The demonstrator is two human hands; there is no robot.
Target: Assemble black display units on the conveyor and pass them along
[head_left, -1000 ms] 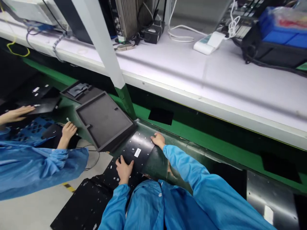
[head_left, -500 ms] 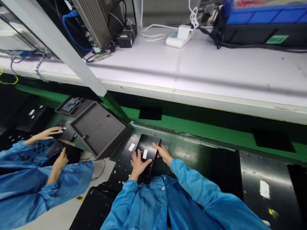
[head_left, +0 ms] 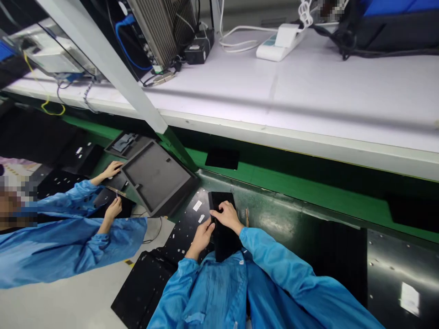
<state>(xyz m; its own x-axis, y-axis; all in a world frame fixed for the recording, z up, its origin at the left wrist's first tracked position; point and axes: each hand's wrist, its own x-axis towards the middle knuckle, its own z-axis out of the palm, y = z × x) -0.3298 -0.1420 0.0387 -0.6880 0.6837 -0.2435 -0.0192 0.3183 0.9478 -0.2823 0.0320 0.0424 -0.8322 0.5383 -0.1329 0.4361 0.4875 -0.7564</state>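
A flat black rectangular case (head_left: 225, 244) is held upright or tilted close to my body, and no label shows on the side facing me. My left hand (head_left: 201, 238) grips its left edge, thumb and fingers closed there. Across the upper part of the case lies my right hand (head_left: 229, 216), its fingers bent and its thumb at the left edge near the left hand's fingertips. What is under the right fingers is hidden. Beside the case, on the left, is a black panel (head_left: 185, 225) with white labels and small light specks.
A co-worker's hands (head_left: 114, 209) work at the left, near a grey foam-lined tray (head_left: 161, 176). A white shelf (head_left: 240, 98) with a power strip (head_left: 277, 45) runs above the green bench (head_left: 270, 212). A metal plate (head_left: 398, 269) lies at the right.
The case has been turned so its white label no longer shows. My left hand went from spread on its face to its left edge; my right moved from the right edge onto it.
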